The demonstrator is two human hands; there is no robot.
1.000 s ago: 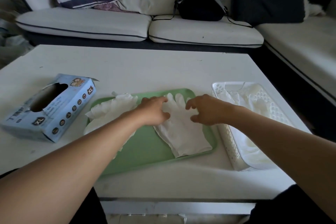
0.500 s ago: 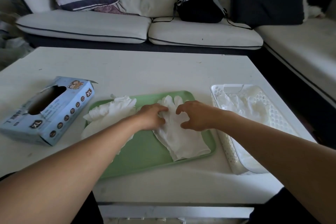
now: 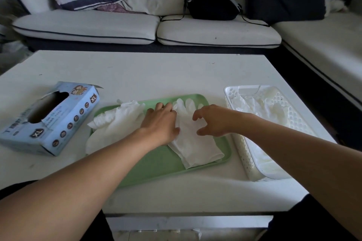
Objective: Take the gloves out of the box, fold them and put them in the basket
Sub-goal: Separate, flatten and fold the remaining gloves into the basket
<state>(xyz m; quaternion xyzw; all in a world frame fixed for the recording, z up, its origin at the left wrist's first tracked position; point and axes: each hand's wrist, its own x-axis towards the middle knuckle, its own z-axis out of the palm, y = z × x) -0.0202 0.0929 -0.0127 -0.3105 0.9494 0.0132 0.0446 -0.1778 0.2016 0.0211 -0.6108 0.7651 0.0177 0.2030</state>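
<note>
Both hands are over the green tray [image 3: 156,164] at the table's [image 3: 156,72] centre. The left hand [image 3: 161,121] lies on the glove's [image 3: 193,143] left edge, fingers fairly straight and pressing it flat. The right hand [image 3: 212,120] hovers at the glove's 3 o'clock, fingers curled like a claw and spread apart, gripping nothing; whether the tips touch the glove, I can't tell. A loose pile [image 3: 115,123] sits at the tray's 9 o'clock, the blue box [image 3: 52,121] further out that way. The white basket [image 3: 242,143] at 3 o'clock already holds gloves.
</note>
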